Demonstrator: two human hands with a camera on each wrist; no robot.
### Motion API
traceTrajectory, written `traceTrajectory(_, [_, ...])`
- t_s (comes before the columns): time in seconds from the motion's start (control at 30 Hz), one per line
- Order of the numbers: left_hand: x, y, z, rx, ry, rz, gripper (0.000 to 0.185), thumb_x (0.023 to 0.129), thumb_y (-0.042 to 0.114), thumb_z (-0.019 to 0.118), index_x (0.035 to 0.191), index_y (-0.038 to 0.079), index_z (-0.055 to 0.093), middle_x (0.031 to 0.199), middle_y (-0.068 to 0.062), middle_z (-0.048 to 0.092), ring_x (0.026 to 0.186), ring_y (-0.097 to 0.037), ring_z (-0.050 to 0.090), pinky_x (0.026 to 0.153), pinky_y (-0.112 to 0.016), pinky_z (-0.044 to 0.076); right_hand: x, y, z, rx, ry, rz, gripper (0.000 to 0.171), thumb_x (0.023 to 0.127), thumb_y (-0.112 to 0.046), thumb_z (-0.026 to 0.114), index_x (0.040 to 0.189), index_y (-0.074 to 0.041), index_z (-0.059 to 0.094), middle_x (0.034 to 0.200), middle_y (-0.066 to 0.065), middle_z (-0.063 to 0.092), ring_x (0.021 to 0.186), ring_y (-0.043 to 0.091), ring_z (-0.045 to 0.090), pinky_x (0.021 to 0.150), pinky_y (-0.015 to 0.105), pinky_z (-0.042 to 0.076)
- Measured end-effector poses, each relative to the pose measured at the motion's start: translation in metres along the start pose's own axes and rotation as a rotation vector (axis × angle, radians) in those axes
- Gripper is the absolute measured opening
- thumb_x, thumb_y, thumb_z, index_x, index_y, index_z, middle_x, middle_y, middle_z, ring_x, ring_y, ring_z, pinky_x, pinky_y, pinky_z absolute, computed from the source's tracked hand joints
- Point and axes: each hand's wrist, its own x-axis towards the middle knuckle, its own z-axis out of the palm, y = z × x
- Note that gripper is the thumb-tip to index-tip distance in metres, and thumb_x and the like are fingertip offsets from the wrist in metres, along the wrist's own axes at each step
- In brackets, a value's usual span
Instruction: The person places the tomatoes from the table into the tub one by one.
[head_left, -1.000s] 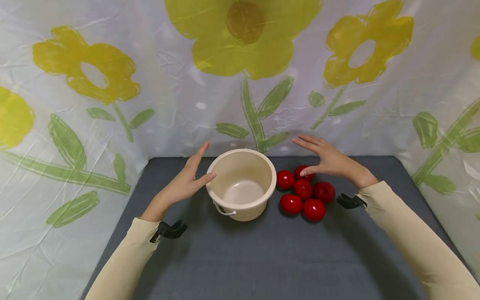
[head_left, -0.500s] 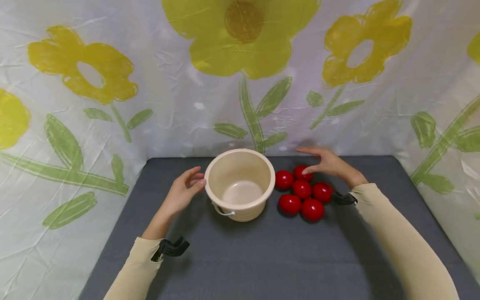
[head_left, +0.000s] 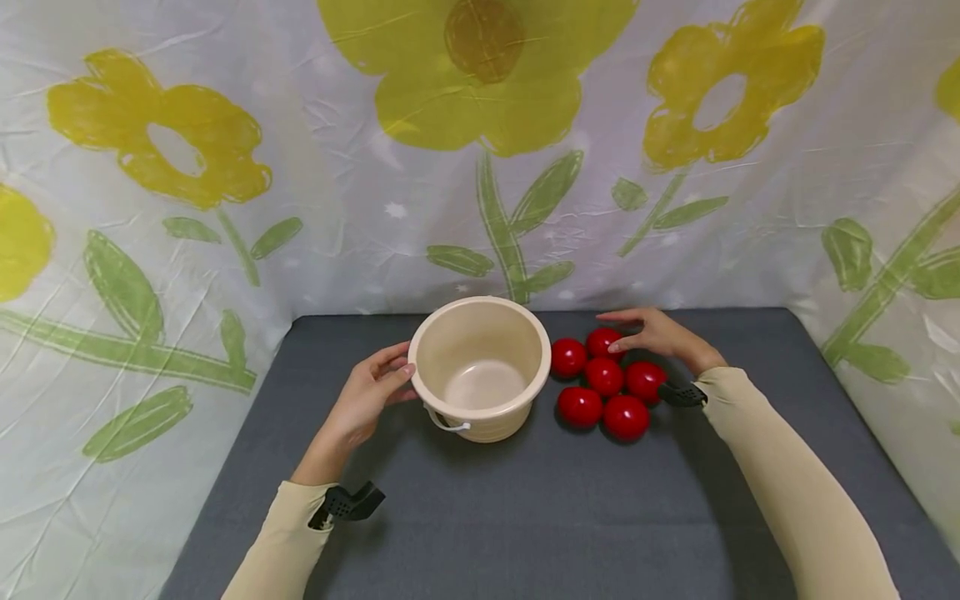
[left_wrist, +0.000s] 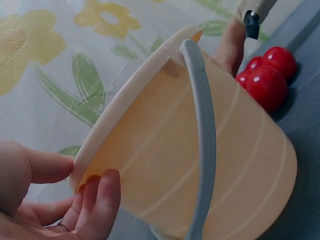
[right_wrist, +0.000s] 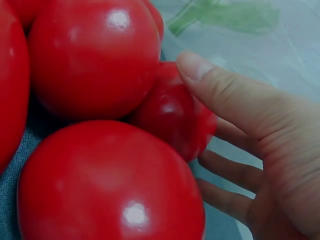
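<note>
Beside the bucket point(head_left: 480, 367), the left hand point(head_left: 365, 400) curls around its rim, fingertips hidden behind the wall. The right hand point(head_left: 660, 335), loosely spread, touches the rearmost tomato point(head_left: 602, 342), partly covering it.

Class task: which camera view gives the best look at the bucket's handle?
The left wrist view: the grey handle arcs across the bucket close up. The head view shows only a small loop at the front; the right wrist view shows none.
</note>
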Motion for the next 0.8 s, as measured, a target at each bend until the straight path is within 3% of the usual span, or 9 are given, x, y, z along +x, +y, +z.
traceTrajectory(0.27, [0.002,-0.003,0.003,-0.123,0.018,-0.001,0.055,0.099,0.006,0.058,0.149,-0.001,0.038,0.108,-0.001,0.058,0.085,-0.003,0.066,0.072,-0.02,0.059,-0.001,-0.004,0.005,0.03,-0.008,-0.006,0.058,0.087,-0.024,0.076,0.139,-0.007,0.057,0.142,0.019,0.057,0.122,0.036,0.061,0.101,0.052,0.05])
traceTrajectory(0.43, [0.004,-0.002,0.005,-0.168,0.023,-0.01,0.055,0.099,0.005,0.058,0.149,0.0,0.037,0.109,-0.002,0.057,0.083,-0.003,0.065,0.069,-0.019,0.059,-0.004,-0.015,0.006,0.055,-0.007,0.017,0.053,0.089,-0.014,0.073,0.137,-0.002,0.057,0.14,0.022,0.057,0.121,0.04,0.06,0.098,0.046,0.052])
traceTrajectory(0.63, [0.004,-0.001,0.006,-0.181,0.034,-0.019,0.054,0.098,0.003,0.057,0.149,0.0,0.038,0.109,-0.004,0.056,0.083,-0.004,0.065,0.068,-0.019,0.059,0.0,-0.006,0.006,0.039,-0.004,0.005,0.052,0.088,-0.022,0.075,0.136,-0.007,0.06,0.137,0.017,0.061,0.117,0.033,0.064,0.087,0.022,0.051])
traceTrajectory(0.8, [0.004,-0.001,0.007,-0.185,0.044,-0.023,0.055,0.098,0.003,0.058,0.149,0.0,0.038,0.106,-0.001,0.057,0.082,-0.004,0.064,0.068,-0.019,0.059,0.003,-0.001,0.005,0.039,-0.004,0.0,0.052,0.088,-0.028,0.076,0.135,-0.01,0.062,0.133,0.014,0.064,0.111,0.028,0.067,0.085,0.022,0.053])
